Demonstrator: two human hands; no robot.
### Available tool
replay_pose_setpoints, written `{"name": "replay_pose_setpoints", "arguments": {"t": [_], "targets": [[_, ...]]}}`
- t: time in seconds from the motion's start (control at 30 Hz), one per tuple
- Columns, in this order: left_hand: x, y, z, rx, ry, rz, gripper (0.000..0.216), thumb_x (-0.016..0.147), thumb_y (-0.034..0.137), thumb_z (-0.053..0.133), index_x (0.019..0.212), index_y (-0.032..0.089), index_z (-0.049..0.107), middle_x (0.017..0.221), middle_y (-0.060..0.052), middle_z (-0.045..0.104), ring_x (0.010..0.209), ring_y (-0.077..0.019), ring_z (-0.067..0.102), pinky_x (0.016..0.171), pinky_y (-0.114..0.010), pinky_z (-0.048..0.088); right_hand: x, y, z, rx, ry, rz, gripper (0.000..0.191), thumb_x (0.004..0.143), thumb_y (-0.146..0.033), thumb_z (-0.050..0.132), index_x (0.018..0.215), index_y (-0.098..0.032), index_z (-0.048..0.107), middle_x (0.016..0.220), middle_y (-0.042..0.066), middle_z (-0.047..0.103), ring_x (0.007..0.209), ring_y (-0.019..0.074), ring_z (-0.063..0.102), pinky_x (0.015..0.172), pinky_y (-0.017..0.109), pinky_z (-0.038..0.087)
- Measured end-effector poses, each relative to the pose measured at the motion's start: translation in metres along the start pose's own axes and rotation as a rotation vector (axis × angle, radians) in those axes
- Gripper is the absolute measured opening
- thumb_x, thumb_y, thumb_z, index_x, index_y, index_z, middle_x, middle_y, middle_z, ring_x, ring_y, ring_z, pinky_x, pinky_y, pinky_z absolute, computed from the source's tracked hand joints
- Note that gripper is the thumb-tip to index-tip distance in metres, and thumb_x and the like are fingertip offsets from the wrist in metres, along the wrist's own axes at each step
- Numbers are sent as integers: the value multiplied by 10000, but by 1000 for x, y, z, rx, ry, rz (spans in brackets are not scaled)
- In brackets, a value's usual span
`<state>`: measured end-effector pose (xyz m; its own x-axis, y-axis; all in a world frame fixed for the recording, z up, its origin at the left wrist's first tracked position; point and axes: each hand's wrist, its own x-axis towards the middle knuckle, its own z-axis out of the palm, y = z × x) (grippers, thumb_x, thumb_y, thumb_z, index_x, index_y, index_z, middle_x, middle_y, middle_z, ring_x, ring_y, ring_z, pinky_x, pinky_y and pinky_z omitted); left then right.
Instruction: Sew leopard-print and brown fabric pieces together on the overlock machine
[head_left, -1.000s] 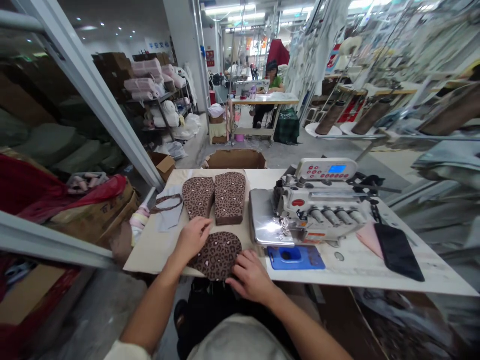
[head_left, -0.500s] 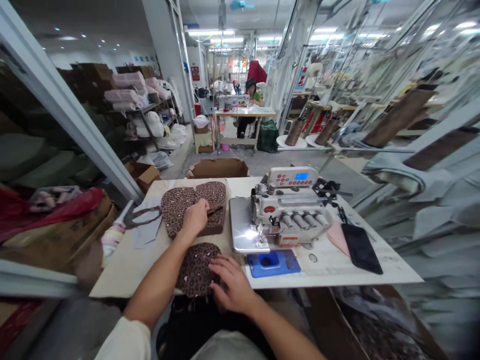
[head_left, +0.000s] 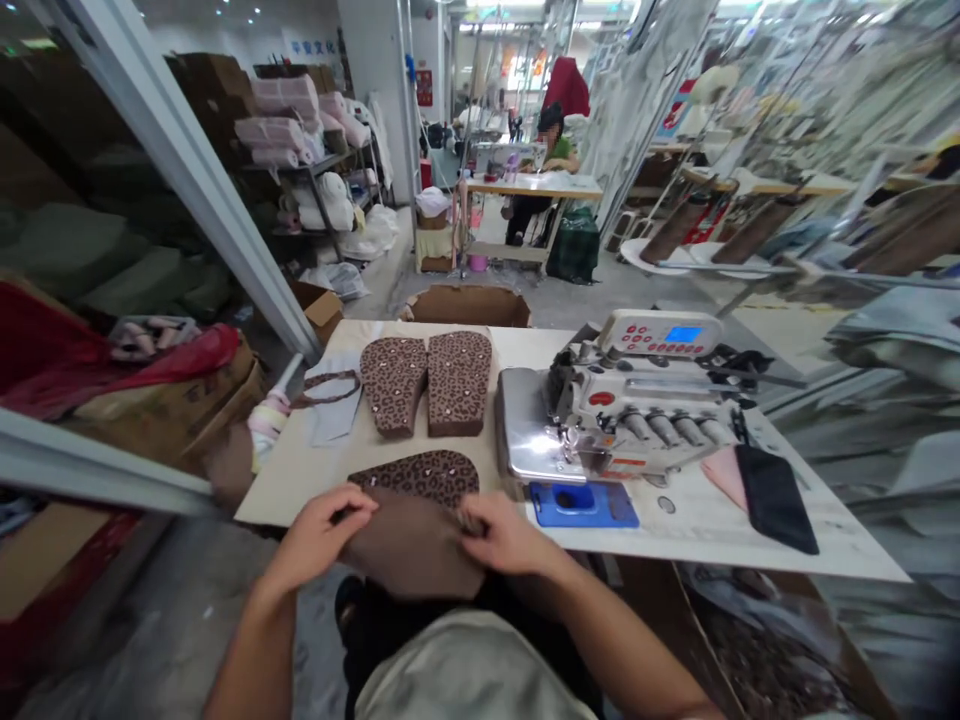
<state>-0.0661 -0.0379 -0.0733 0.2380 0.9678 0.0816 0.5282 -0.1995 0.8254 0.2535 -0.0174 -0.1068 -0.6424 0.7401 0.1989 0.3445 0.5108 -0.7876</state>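
Note:
At the table's near edge, my left hand [head_left: 321, 532] pinches the left side of a plain brown fabric piece [head_left: 414, 548]. My right hand [head_left: 511, 535] has its fingers closed on the right side of the same piece, which hangs over the edge towards my lap. Just beyond it lies a leopard-print fabric piece [head_left: 427, 472]; whether the two are joined I cannot tell. Farther back stand two stacks of leopard-print cut pieces, a left stack [head_left: 393, 388] and a right stack [head_left: 459, 385], side by side.
An overlock sewing machine [head_left: 645, 400] occupies the table's right half, with a blue phone case [head_left: 585, 506] before it and a black pouch-like item [head_left: 776, 498] farther right. A brown strap loop [head_left: 330, 385] lies on paper at left. Beyond, a co-worker [head_left: 555, 150] sits at another machine.
My left hand has come back from the stacks to the near edge. Both hands now hold a fabric piece with its plain brown side showing. The view has shifted left.

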Motion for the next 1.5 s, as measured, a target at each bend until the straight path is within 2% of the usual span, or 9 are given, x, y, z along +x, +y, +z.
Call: {"name": "replay_pose_setpoints", "arguments": {"t": [0.1,0.23,0.57,0.8,0.93,1.07,1.17,1.3,1.5], "targets": [[3,-31,14,210,171,-112,269,892,412,579,933,232,775,970,-73,788,923,-256,721,848,-363,557,18,-1,-5,-191,83,453,426,901,-234,645,1322,-206,586,970,74,758,879,239,714,785,305,506],[3,-54,25,312,259,-98,299,897,415,538,939,228,768,964,-79,794,927,-266,733,869,-382,572,27,-1,1,-379,23,655,556,972,-271,599,1496,-224,421,993,93,773,946,273,737,791,310,484],[8,-54,28,438,214,-76,278,954,352,500,986,226,745,996,-76,777,964,-260,717,884,-368,556,25,-1,9,-510,41,705,421,1001,-232,512,1418,-213,460,1037,90,778,957,247,743,791,288,472],[20,-39,30,692,162,-204,279,959,349,557,1141,206,713,1062,-117,704,999,-286,669,920,-392,519,50,-13,6,-663,20,718,251,996,-214,520,1239,-168,564,1208,173,671,989,259,716,763,300,505],[28,-34,31,776,229,-279,258,884,440,672,937,191,715,996,-138,666,983,-333,631,885,-434,506,75,-7,5,-629,50,705,254,1031,-314,545,1153,-101,612,1159,240,672,1022,304,696,816,351,515],[25,-38,33,422,282,-215,255,849,438,677,736,219,615,780,-43,653,798,-237,618,782,-348,492,81,2,2,-475,84,625,151,980,-264,640,1057,-135,658,1093,192,722,1023,287,679,848,337,483],[19,-40,32,0,395,-289,304,752,479,736,780,210,597,742,3,647,693,-174,586,681,-284,472,66,0,-4,-374,91,533,46,942,-218,655,967,-185,674,973,75,739,943,219,669,832,285,461],[19,-27,29,-457,521,-306,453,612,411,829,942,182,620,857,-7,679,762,-147,623,709,-248,490,30,-15,-13,9,268,352,96,910,-250,588,846,-206,645,782,-7,664,763,177,605,721,264,441],[42,18,41,-693,402,-322,486,546,357,887,926,172,648,772,22,654,638,-111,582,618,-223,464,-26,-26,-34,191,455,322,163,911,-334,583,810,-210,613,729,-18,627,698,160,545,655,251,414]]}}
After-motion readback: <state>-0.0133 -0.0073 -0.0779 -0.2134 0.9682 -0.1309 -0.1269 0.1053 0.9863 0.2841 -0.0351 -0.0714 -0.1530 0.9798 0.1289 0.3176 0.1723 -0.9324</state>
